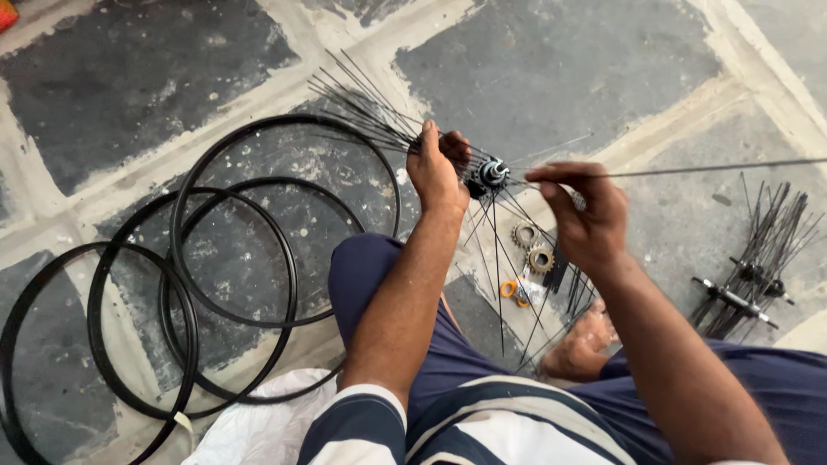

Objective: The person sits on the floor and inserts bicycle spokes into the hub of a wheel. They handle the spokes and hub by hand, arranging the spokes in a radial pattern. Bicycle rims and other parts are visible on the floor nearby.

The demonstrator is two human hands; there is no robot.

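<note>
The left hand (433, 172) is clenched around the hub (493, 173), holding it up above the knees so its spokes (366, 108) can fan free to the far left and hang down toward the near side. The right hand (586, 215) pinches one loose spoke (689, 170) between thumb and fingers, its near end pointed at the hub flange and its length running off to the right, level with the hub. Below the hub, on the floor (551, 77), lie two sprockets (532, 247) and a small orange tool (513, 291), close within reach by a bare foot (581, 344). To the right lies another hub with spokes (754, 267). To the left, several black rims (224, 258) lie overlapping. The floor is dark stone slabs with wide pale joints, dusty and worn.
</note>
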